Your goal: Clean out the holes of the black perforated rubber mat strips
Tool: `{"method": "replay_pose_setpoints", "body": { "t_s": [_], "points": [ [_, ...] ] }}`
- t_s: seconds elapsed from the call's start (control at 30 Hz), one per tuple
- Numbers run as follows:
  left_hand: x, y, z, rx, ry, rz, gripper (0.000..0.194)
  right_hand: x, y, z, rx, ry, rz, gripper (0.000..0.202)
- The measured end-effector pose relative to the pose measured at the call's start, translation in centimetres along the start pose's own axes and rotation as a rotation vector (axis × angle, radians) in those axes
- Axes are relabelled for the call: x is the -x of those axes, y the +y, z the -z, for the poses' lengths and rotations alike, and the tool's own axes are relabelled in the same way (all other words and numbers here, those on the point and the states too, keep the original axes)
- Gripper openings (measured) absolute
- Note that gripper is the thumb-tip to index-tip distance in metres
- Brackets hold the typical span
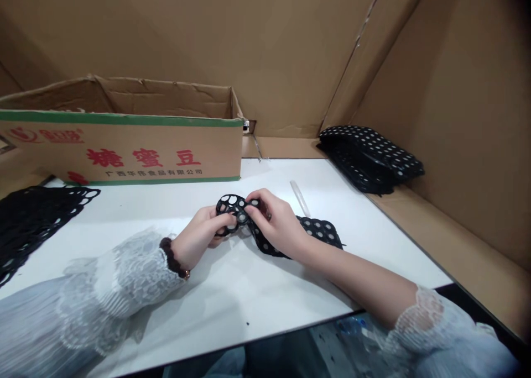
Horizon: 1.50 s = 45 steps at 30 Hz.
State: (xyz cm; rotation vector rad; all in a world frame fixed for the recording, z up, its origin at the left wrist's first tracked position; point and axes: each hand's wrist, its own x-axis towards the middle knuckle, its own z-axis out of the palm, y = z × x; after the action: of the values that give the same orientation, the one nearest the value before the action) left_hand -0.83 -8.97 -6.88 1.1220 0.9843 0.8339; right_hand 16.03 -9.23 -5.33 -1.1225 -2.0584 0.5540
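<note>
A black lace piece with round holes (267, 245) lies on the white table, its left end lifted between both hands. My left hand (205, 227) pinches the looped left end, thumb on top. My right hand (276, 220) grips the same piece just to the right, thumb and forefinger close together. The rest of the piece runs under my right hand and shows again beyond the wrist. Some of its middle is hidden by that hand. Behind my right hand a thin whitish translucent stick (299, 198) lies on the table.
An open cardboard box (166, 151) with red lettering stands at the back left. Black netted material (33, 223) lies at the far left. A stack of black dotted pieces (369, 157) sits at the back right. Cardboard walls (464, 135) surround the white table (199, 323).
</note>
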Motion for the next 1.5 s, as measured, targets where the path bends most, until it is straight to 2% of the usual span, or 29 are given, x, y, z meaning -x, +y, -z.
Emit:
{"method": "replay_pose_setpoints", "body": {
  "t_s": [0.13, 0.37, 0.5, 0.63, 0.77, 0.83, 0.93, 1.0, 1.17, 1.3, 1.5],
  "points": [
    [0.1, 0.0, 0.1, 0.015, -0.03, -0.004, 0.018, 0.3, -0.1, -0.4, 0.036, -0.156, 0.07, 0.018],
    [0.0, -0.3, -0.1, -0.062, -0.033, -0.017, 0.022, 0.8, -0.1, -1.2, -0.07, -0.215, -0.075, 0.017],
    [0.1, -0.2, -0.4, -0.1, -0.008, -0.034, 0.022, 0.8, 0.0, -1.5, -0.317, -0.265, -0.152, 0.012],
    [0.0, -0.1, -0.7, -0.121, 0.026, -0.032, 0.018, 0.3, 0.2, -1.3, -0.661, -0.385, -0.362, 0.009],
    [0.0, -0.4, -0.9, -0.148, 0.038, -0.049, 0.01, -0.1, 0.3, -1.2, -0.823, -0.393, -0.547, 0.009],
    [0.2, -0.5, -0.9, -0.193, 0.036, -0.095, 0.008, -0.1, 0.4, -1.2, -0.784, -0.383, -0.568, 0.009],
    [0.4, -0.7, -0.9, -0.248, 0.007, -0.149, 0.007, 0.1, 0.4, -1.4, -0.735, -0.372, -0.524, 0.014],
    [0.5, -0.7, -0.8, -0.23, -0.039, -0.156, 0.009, 0.1, 0.3, -1.3, -0.814, -0.381, -0.536, 0.015],
    [0.9, -0.6, -1.1, -0.118, -0.104, -0.182, 0.017, -0.3, 0.3, -0.6, -1.056, -0.36, -0.674, 0.009],
    [1.2, -0.3, -1.6, -0.124, -0.059, -0.152, 0.022, -0.7, 0.5, 0.0, -1.017, -0.322, -0.666, 0.006],
    [1.6, -0.4, -1.8, -0.169, 0.033, -0.184, 0.02, -1.2, 0.7, 1.4, -0.904, -0.315, -0.611, 0.003]
  ]
}}
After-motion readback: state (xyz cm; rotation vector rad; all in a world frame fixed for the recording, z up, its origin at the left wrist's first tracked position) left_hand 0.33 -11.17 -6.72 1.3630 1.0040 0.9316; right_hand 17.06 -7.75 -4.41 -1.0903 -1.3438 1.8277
